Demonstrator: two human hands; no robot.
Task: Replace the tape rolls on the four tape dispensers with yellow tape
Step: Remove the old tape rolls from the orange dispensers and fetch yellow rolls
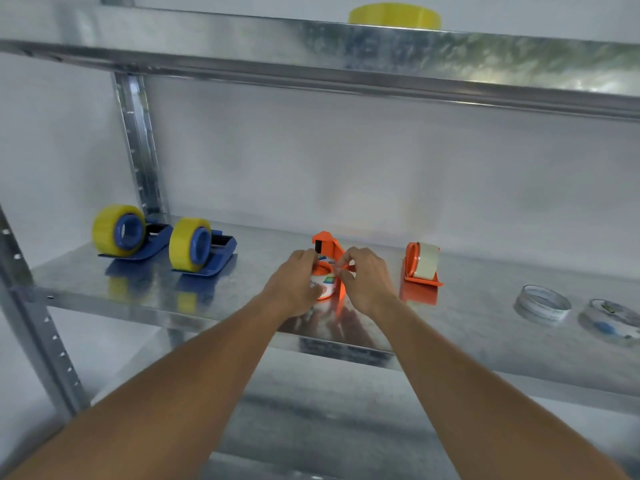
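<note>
Two of the four are done, by the look of it: both blue dispensers, the first (133, 233) near the left end of the shelf (485, 306) and the second (204, 245) just beside it, carry yellow rolls. I am on the third, the orange dispenser (327, 245) at the middle of the shelf. My left hand (294, 282) curls round its clear roll (323, 282), the one with a printed label, and my right hand (363, 278) pinches at the roll's edge or tape end with thumb and finger; which of the two I cannot tell. The roll sits in the dispenser, so I judge this swap only begun.

The fourth dispenser (420, 265), orange too, stands well to the right with a pale roll on it, untouched. Toward the right end lie two clear rolls (542, 304) (609, 322), flat, probably those taken off the blue ones. One spare yellow roll (394, 16) shows on the upper shelf (311, 50); I see no other.
</note>
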